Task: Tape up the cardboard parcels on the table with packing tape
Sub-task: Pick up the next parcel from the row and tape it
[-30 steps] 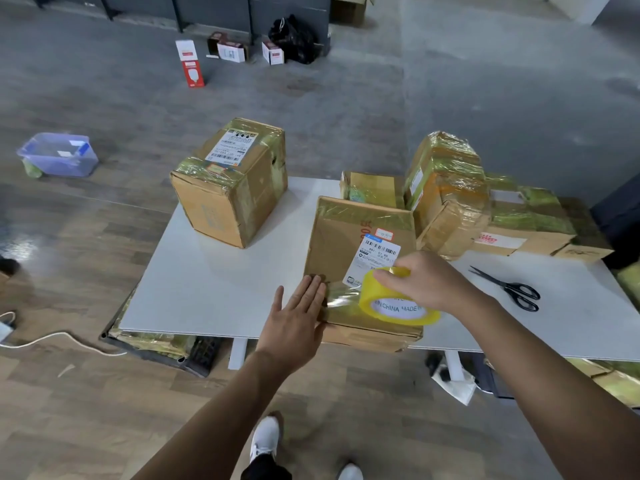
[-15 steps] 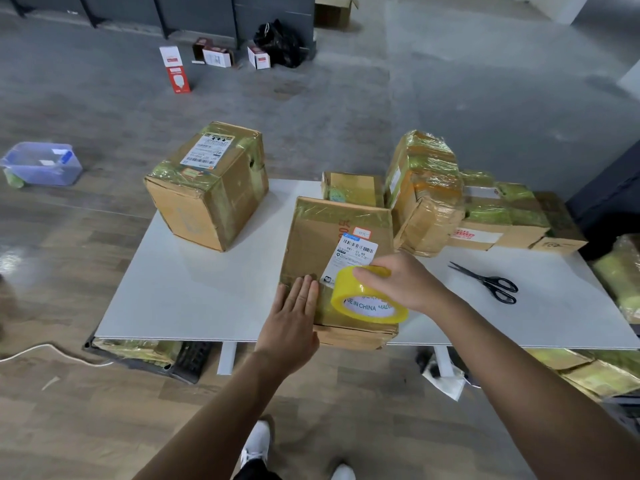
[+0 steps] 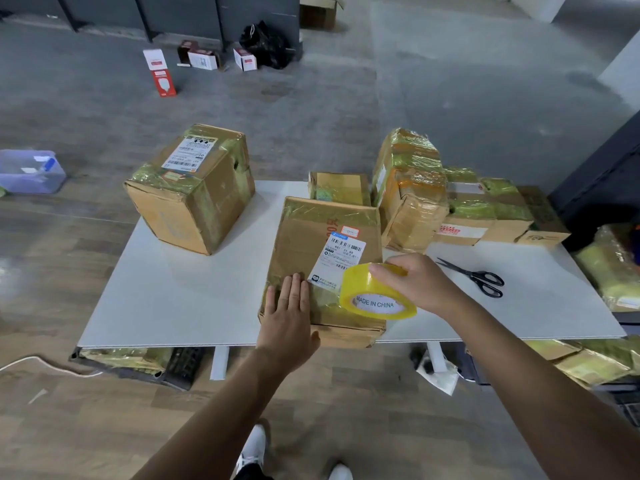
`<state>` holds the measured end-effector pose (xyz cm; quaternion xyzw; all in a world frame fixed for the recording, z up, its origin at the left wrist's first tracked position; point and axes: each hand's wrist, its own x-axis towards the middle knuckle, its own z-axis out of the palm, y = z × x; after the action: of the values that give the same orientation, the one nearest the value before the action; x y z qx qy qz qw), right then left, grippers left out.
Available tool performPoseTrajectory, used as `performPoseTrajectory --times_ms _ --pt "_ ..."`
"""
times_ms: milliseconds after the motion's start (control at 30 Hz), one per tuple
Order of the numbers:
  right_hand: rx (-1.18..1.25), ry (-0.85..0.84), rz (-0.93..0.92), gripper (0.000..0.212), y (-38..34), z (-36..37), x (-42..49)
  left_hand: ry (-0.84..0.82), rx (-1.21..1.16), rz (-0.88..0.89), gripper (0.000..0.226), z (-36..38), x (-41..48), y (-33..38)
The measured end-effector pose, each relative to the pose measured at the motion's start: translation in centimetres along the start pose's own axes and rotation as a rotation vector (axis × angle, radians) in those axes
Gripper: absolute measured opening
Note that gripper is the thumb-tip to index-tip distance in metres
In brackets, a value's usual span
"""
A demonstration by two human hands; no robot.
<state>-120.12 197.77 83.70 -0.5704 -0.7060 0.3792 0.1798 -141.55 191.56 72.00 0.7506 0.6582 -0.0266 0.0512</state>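
A flat cardboard parcel (image 3: 311, 237) with a white shipping label lies at the near edge of the white table (image 3: 194, 306). My left hand (image 3: 287, 313) rests flat on its near left corner, fingers together. My right hand (image 3: 419, 282) grips a yellow roll of packing tape (image 3: 375, 292) over the parcel's near right part. Glossy tape runs across the parcel top between my two hands. A big taped box (image 3: 194, 188) stands at the table's far left. Several taped parcels (image 3: 412, 192) are piled at the far right.
Black scissors (image 3: 478, 277) lie on the table right of my right hand. A small parcel (image 3: 341, 187) sits behind the flat one. More wrapped parcels (image 3: 609, 268) lie at the right and under the table. A blue tub (image 3: 29, 171) stands on the floor at left.
My right hand has shifted the tape roll a little to the right across the parcel. My left hand stays pressed on the near left corner. The camera view has shifted slightly.
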Motion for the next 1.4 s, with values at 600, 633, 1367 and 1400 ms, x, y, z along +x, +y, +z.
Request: performPoseTrajectory --times_ms 600,633,1367,1400 --pt "-0.230 -0.009 -0.014 0.054 -0.1 -1.2 0.8 0.005 -0.073 0.110 0.126 0.2 2.7 2.9" --pt "-0.230 -0.014 -0.002 0.053 -0.1 -1.2 0.8 -0.002 -0.074 0.109 0.125 0.5 2.6 2.9" --pt "-0.543 -0.112 0.219 0.069 8.9 0.5 2.3 -0.036 0.000 0.066 0.117 -0.1 3.3 3.8" --pt "-0.521 -0.119 0.225 0.069 8.9 0.6 2.3 -0.058 0.021 0.056 0.112 -0.3 3.3 4.2"
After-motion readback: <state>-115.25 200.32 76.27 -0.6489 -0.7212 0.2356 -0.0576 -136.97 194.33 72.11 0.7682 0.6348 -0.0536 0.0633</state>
